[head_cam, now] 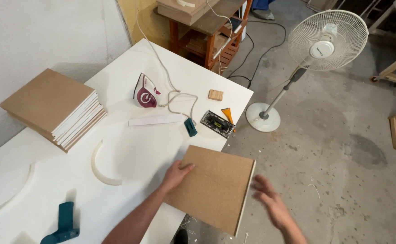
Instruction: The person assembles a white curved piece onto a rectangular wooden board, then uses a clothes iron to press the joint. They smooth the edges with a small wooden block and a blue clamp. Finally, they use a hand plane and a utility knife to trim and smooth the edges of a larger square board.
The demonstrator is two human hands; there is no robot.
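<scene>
Left hand (176, 174) rests on brown board (213, 187) (right hand (270, 203) blurred, probably clear)

A plain brown square board (216, 187) with a white edge overhangs the white table (130, 156) at its near right edge. Brown boards with white edges sit stacked (55, 108) by the left edge. Mid-table stands a maroon-and-white iron (146, 91) on a pale cord (173, 97). A teal tool (63, 223) lies near the front edge. The pedestal fan (327, 40) is white, the floor (333, 149) mottled grey.
</scene>
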